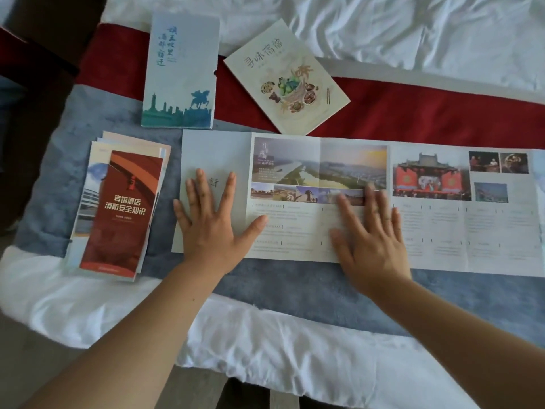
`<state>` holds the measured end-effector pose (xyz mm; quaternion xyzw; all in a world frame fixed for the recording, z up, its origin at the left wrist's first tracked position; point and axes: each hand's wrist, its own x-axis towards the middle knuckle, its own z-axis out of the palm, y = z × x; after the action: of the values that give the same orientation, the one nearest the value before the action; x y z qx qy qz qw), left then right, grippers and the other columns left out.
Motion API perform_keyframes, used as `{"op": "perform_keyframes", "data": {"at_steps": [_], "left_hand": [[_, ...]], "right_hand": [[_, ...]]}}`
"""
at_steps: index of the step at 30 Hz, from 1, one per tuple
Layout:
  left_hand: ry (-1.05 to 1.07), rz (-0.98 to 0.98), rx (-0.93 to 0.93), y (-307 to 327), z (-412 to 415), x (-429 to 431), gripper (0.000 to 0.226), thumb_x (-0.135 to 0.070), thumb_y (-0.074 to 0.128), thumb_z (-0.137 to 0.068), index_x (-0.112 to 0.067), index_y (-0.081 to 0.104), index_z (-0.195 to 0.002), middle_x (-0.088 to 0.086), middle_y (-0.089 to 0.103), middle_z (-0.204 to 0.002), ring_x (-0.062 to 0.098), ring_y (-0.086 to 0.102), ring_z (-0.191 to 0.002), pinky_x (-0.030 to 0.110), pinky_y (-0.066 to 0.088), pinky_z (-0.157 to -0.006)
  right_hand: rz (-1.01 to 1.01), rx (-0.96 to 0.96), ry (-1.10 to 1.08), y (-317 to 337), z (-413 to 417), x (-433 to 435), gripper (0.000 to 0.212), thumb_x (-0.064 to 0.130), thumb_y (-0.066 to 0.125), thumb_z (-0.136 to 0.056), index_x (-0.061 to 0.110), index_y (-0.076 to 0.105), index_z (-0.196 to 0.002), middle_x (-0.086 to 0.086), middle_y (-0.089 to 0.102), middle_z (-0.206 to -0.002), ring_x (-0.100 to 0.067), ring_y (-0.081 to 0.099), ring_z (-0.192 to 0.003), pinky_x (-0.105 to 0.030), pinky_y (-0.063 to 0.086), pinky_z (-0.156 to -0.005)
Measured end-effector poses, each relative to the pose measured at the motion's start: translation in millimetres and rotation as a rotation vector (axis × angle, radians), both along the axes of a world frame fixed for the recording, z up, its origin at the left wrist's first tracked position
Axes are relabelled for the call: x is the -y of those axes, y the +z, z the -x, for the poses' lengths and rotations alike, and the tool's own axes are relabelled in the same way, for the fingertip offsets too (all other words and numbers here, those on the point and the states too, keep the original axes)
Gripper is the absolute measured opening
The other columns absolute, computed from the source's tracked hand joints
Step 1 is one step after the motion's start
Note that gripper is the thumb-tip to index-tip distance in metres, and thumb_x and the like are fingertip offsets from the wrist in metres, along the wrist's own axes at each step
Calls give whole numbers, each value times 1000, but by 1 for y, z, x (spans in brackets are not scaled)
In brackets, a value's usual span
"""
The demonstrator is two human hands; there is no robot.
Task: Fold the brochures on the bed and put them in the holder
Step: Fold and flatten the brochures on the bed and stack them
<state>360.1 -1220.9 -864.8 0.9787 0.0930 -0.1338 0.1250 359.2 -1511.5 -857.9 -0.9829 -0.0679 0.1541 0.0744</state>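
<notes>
Both hands flat, fingers spread, gripping nothing: left hand (211,219) pinning the folded end panel, right hand (370,231) smoothing the open brochure (442,219) along the bed's (265,329) near edge for the next crease.

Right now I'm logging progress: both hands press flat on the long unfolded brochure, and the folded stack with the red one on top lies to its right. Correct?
Not quite. In the head view both the left hand and right hand do press flat on the unfolded brochure, but the folded stack lies to its left.
</notes>
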Motion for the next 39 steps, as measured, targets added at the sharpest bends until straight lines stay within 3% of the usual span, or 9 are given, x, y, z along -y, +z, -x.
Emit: {"op": "perform_keyframes", "data": {"at_steps": [5, 12, 14, 17, 20, 28, 32, 39], "left_hand": [[2, 29, -7, 3, -2, 9, 96, -95, 11, -80, -44, -14, -159, 12, -21, -169, 37, -18, -155, 65, -5, -122], [7, 176, 10, 22, -8, 63, 93, -89, 10, -85, -39, -9, -160, 8, -4, -172, 34, -6, -158, 62, 2, -125], [-33, 189, 50, 31, -9, 84, 86, -80, 20, -91, -38, -7, -161, 9, 1, -172, 35, 0, -158, 62, 5, -124], [-110, 149, 97, 41, -10, 123, 90, -49, 43, -88, -36, -7, -162, 12, 4, -172, 36, 6, -157, 64, 7, -121], [-116, 170, 54, 47, -15, 161, 95, -38, 41, -81, -37, -10, -161, 12, -4, -172, 35, 1, -157, 64, 5, -120], [-157, 145, -54, 29, -24, 234, 88, -54, 19, -78, -46, -22, -155, 11, -21, -169, 41, -15, -155, 67, -1, -120], [-195, 55, -75, 7, -31, 248, 82, -58, 29, -95, -49, -29, -151, 10, -32, -165, 44, -25, -151, 71, -8, -118], [-307, -61, 23, -12, -34, 234, 71, -73, 11, -93, -52, -18, -155, 7, -31, -166, 40, -24, -153, 71, -9, -118]], "right_hand": [[-8, 7, -98, -6, -17, 25, 64, 68, 13, -100, 49, -7, -157, -4, -16, -169, -20, -24, -153, -50, -1, -126], [-71, -20, -75, -6, -17, 28, 65, 69, 17, -100, 50, -11, -156, 0, -19, -169, -19, -24, -153, -42, -4, -124], [-78, -30, -50, -3, -17, 32, 67, 69, 18, -100, 49, -11, -157, 1, -18, -169, -19, -22, -154, -40, -4, -124], [-45, -22, 1, 2, -19, 46, 67, 65, 17, -101, 41, -6, -160, 2, -15, -169, -17, -17, -155, -40, 0, -126], [-19, -6, -4, 6, -21, 74, 67, 61, 20, -102, 36, 2, -162, 2, -13, -170, -20, -12, -156, -44, 4, -126], [30, -29, -102, 12, -13, 156, 68, 68, 15, -99, 45, -9, -159, -3, -15, -169, -23, -13, -156, -46, 1, -126], [41, -30, -150, 11, -6, 182, 69, 71, 13, -99, 45, -14, -157, -1, -20, -168, -22, -18, -155, -45, -3, -125], [5, -42, -143, 4, 4, 184, 72, 73, 9, -99, 41, -17, -157, 5, -25, -167, -17, -24, -153, -44, -6, -125]]}}
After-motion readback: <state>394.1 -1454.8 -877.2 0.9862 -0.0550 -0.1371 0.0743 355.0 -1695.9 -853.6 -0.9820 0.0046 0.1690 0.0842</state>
